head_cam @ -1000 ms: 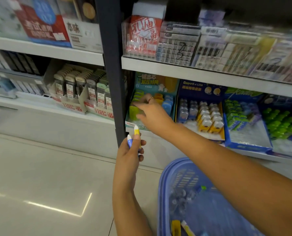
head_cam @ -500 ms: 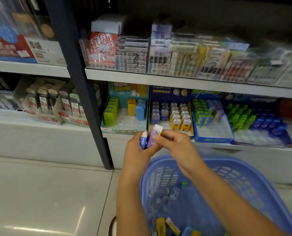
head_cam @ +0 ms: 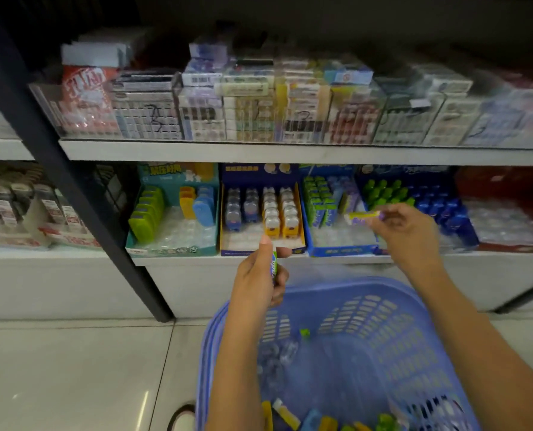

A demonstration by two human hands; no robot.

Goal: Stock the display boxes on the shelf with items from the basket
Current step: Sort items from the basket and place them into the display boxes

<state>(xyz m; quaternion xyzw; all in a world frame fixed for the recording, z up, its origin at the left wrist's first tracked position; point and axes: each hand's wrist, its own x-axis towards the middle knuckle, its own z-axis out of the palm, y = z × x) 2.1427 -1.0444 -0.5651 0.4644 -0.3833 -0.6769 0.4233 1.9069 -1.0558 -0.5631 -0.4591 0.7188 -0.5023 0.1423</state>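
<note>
Shop shelf [head_cam: 259, 260], boxes in row. Over blue box [head_cam: 340, 251], right hand [head_cam: 408, 231] pinches purple stick [head_cam: 363, 216]; picture blurred. Lower left of blue box, left hand [head_cam: 257, 276] clamped round green stick [head_cam: 274, 265], above basket [head_cam: 399, 321]. Risk: purple stick misses narrow slot or topples green packs [head_cam: 319, 209] standing in blue box, if set down hastily.

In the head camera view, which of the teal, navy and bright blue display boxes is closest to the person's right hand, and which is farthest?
From the right hand, pinching a purple-yellow pack:
1. Bright blue box, right beside it.
2. Navy box, further left, above the left hand and its green pack.
3. Teal box, farthest left, by the black post.
</note>
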